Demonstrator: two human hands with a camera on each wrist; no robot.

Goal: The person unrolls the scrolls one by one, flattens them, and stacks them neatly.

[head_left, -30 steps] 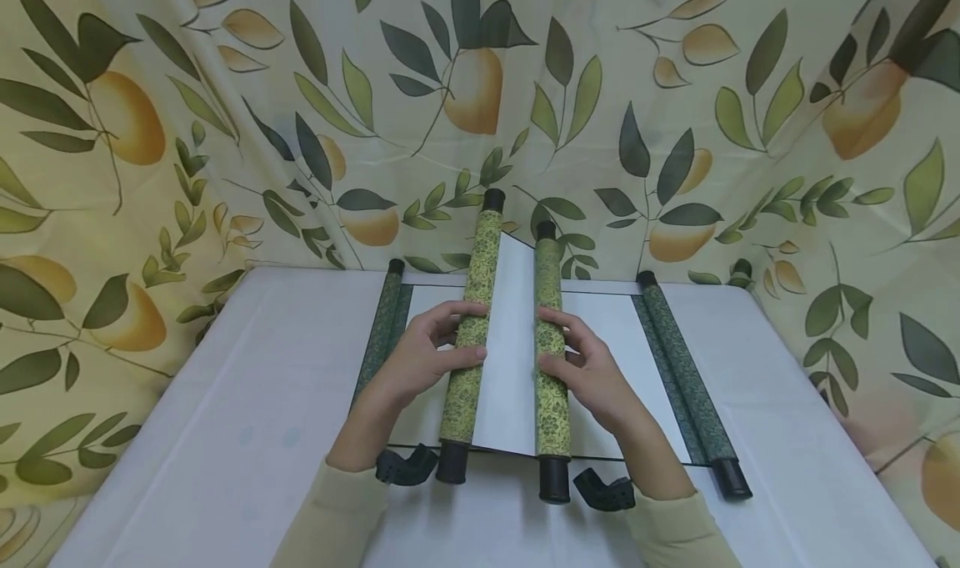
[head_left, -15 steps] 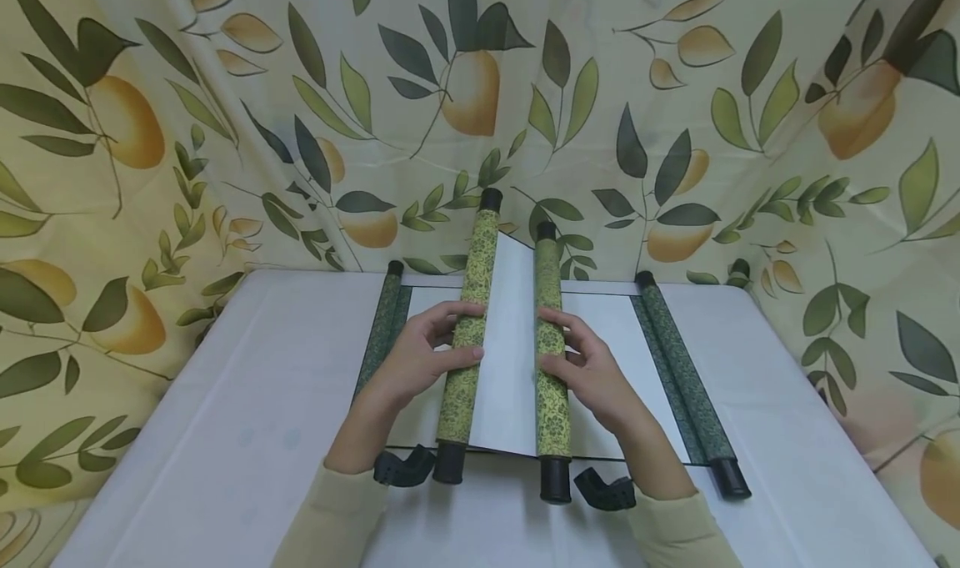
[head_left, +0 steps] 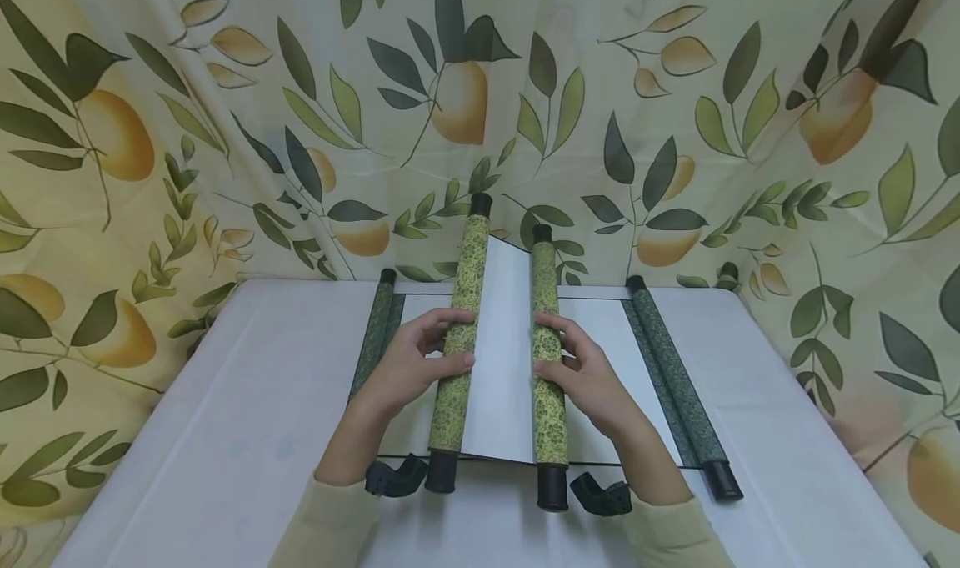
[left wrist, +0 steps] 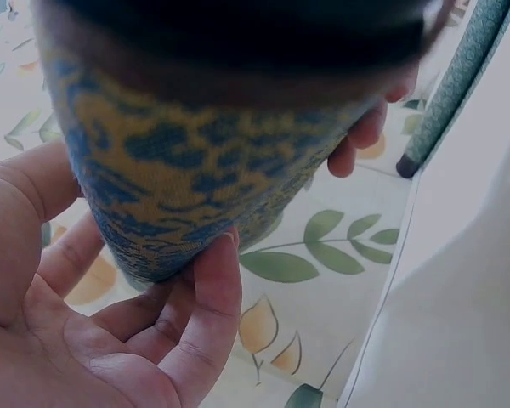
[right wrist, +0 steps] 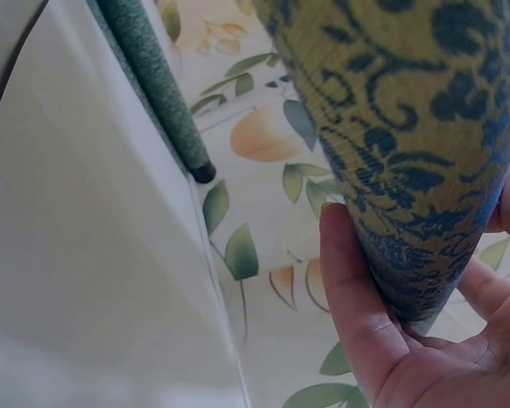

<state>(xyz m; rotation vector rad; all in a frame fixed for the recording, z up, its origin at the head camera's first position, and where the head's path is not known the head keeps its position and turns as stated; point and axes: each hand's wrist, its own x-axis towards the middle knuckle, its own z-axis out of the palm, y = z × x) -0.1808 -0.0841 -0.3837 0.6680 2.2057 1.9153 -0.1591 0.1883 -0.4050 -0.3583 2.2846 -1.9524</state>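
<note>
Both hands hold a partly unrolled hanging scroll above the table. Its left roll [head_left: 468, 276], covered in yellow-green patterned brocade with black end knobs, is gripped by my left hand [head_left: 408, 359], thumb and fingers curled round it. My right hand [head_left: 596, 376] grips the matching right roll [head_left: 551, 418] in the same way. Between the rolls stretches a strip of white paper [head_left: 502, 359]. The left wrist view shows the brocade [left wrist: 187, 161] close up, with fingers beneath it. In the right wrist view the brocade roll [right wrist: 425, 127] rests between thumb and fingers.
Underneath, a second scroll lies spread on the white-covered table [head_left: 277, 368]. Its dark green rollers are at left [head_left: 375, 326] and right [head_left: 678, 376], with white paper [head_left: 596, 322] between. Black wrist mounts [head_left: 396, 476] sit under the forearms. A fruit-patterned curtain [head_left: 555, 17] hangs behind.
My left hand has drawn its roll slightly leftward, so the white strip between the rolls is a little wider. The right hand keeps its grip. The head view has shifted slightly.
</note>
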